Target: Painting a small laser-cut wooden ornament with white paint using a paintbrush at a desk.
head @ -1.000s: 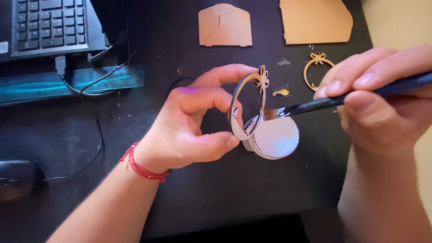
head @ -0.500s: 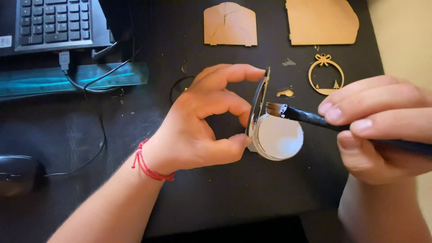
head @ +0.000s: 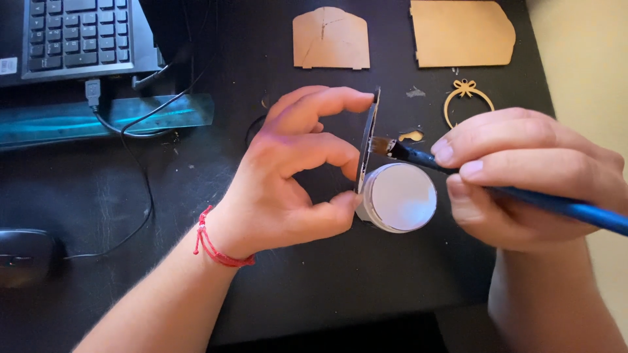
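My left hand (head: 294, 176) pinches a thin round wooden ornament (head: 367, 140) between fingertips and thumb, held edge-on to the camera above the black table (head: 196, 183). My right hand (head: 523, 176) grips a blue-handled paintbrush (head: 497, 189), and its bristles touch the ornament's right face. Just below the ornament sits a small round pot of white paint (head: 399, 197). A red string bracelet circles my left wrist.
Two flat wooden cut-out panels (head: 331, 39) (head: 462, 33) lie at the back, with a ring-shaped wooden ornament with a bow (head: 468, 101) beside them. A keyboard (head: 78, 36), a teal ruler (head: 104, 117), cables and a black mouse (head: 23, 255) occupy the left side.
My left hand has turned the ornament from partly facing the camera to edge-on. My right hand has lowered and the brush tip has shifted onto the ornament's right face.
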